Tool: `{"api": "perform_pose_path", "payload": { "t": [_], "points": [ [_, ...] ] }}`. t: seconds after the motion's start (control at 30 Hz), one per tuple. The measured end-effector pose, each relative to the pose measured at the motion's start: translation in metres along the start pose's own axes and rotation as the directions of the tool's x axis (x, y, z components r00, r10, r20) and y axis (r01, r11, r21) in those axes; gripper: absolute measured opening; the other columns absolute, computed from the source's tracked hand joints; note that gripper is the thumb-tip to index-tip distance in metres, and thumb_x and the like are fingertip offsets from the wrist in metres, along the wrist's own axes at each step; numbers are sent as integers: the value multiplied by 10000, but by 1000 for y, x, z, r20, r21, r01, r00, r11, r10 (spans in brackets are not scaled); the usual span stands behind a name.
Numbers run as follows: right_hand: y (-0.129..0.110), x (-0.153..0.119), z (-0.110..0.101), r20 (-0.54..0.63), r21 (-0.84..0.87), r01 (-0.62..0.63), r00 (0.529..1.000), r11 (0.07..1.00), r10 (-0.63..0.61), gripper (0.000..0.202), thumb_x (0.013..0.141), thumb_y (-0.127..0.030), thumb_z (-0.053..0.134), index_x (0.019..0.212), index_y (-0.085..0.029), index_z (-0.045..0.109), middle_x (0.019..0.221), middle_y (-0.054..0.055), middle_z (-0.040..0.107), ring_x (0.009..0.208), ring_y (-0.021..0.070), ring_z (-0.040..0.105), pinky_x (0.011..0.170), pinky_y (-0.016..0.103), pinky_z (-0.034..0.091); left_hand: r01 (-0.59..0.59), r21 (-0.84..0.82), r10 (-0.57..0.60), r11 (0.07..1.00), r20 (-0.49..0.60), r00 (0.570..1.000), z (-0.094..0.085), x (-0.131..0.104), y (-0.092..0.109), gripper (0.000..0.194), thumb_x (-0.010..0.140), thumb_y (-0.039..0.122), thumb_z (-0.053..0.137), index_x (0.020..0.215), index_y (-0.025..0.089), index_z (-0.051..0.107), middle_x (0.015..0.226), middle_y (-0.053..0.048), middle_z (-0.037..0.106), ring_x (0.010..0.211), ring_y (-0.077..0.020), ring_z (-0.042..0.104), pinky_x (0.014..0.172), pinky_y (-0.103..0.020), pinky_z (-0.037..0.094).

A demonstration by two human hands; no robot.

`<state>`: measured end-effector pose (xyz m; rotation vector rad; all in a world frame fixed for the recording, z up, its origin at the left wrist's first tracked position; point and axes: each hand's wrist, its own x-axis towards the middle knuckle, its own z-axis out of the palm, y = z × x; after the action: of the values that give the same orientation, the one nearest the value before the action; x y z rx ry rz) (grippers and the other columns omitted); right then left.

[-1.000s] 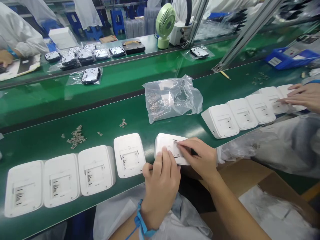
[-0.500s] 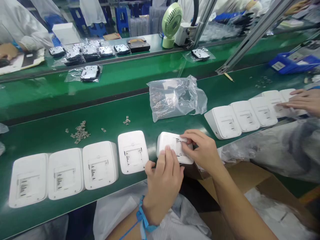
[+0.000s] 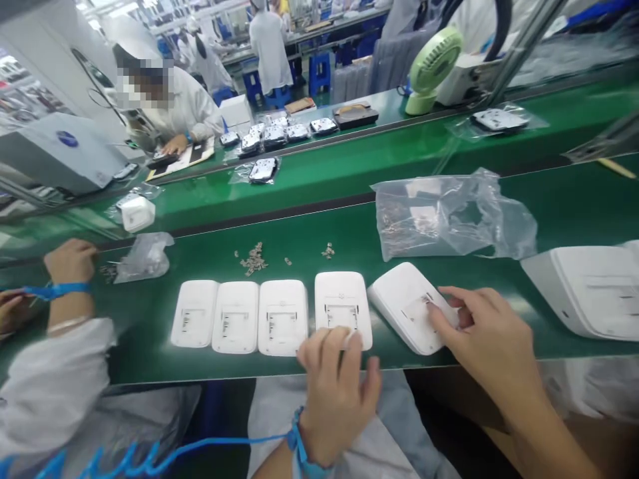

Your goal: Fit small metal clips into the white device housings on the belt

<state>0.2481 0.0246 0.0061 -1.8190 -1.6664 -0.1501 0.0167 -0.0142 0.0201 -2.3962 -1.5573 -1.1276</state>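
My left hand [image 3: 339,386] is open, fingers spread over the lower edge of an upright white plastic housing [image 3: 343,289]. Whether it touches that housing I cannot tell. To its right a second white housing [image 3: 402,299] sits turned at an angle, its recessed compartment facing up. My right hand [image 3: 492,346] grips this one at its right side, thumb over the compartment and fingers curled by the edge. Anything small between those fingers is hidden. More white housings [image 3: 283,299] stand in a row on the left. Behind them lie small metal pieces [image 3: 254,261] in a loose pile.
A clear plastic bag [image 3: 449,213] lies behind the turned housing. Another white housing [image 3: 594,286] stands at right. A co-worker's arm [image 3: 70,286] reaches in from the left, near a small bag [image 3: 147,256]. A green fan [image 3: 434,66] and bagged parts [image 3: 274,136] sit beyond the raised ledge.
The view has swung left. My left hand has come off the right-hand housing and moved left to the neighbouring one. The right-hand housing has turned, with my right hand still at it.
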Motion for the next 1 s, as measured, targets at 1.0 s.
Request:
{"api": "perform_pose_path", "payload": {
  "t": [1.0],
  "points": [
    [-143,-10,60,460,602,3,816,799,-350,118,983,-303,492,957,-208,557,823,21,583,617,136,548,569,264,456,590,382,-520,711,-279,807,-70,-44,-141,398,907,475,556,1172,180,531,1236,-153,563,1186,-345,518,974,-523,365]
  ]
}}
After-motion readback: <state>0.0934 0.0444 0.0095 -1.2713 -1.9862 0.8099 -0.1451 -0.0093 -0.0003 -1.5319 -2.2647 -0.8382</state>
